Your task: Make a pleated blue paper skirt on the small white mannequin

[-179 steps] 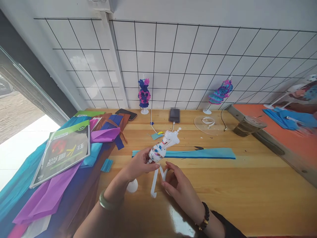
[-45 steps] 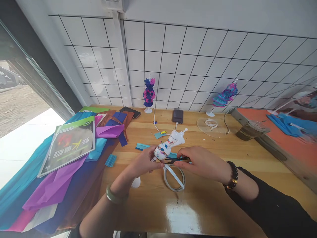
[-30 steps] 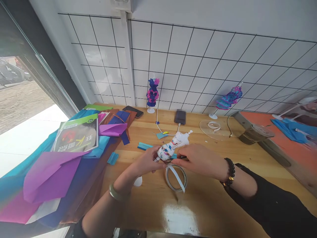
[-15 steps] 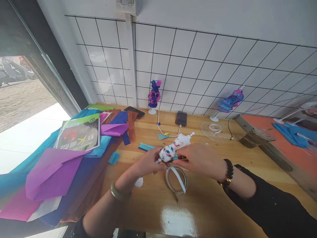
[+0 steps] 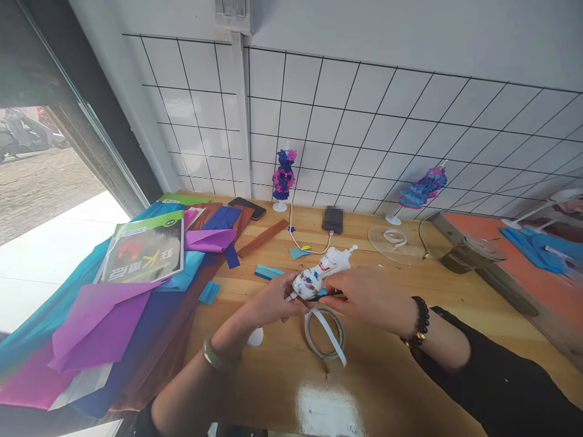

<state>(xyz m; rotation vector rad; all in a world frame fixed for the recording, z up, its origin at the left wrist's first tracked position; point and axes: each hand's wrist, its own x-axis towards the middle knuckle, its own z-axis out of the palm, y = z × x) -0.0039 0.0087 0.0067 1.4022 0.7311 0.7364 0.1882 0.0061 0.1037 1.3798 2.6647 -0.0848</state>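
My left hand [image 5: 268, 300] grips the lower end of a small white mannequin torso [image 5: 321, 274] smeared with blue and red, held tilted above the wooden table [image 5: 455, 291]. My right hand [image 5: 364, 294] is closed in a pinch on a dark thin tool [image 5: 334, 295] pressed against the torso's underside. A white tape strip [image 5: 336, 346] hangs from there across a tape roll [image 5: 314, 340] lying flat on the table. The mannequin's round white base [image 5: 255, 337] shows under my left wrist.
Coloured paper sheets [image 5: 100, 315] and a book [image 5: 146, 249] cover the left side. At the back stand two dressed mannequins [image 5: 283, 176] [image 5: 421, 188], a phone [image 5: 246, 207], a power bank [image 5: 332, 218], a clear disc [image 5: 394, 237] and a cup [image 5: 471, 254]. Blue strips [image 5: 268, 271] and a brown strip [image 5: 264, 238] lie nearby.
My right hand left the tape roll on the table and came up to the torso holding the dark tool. A brown strip now lies at the back centre. My left hand keeps its grip.
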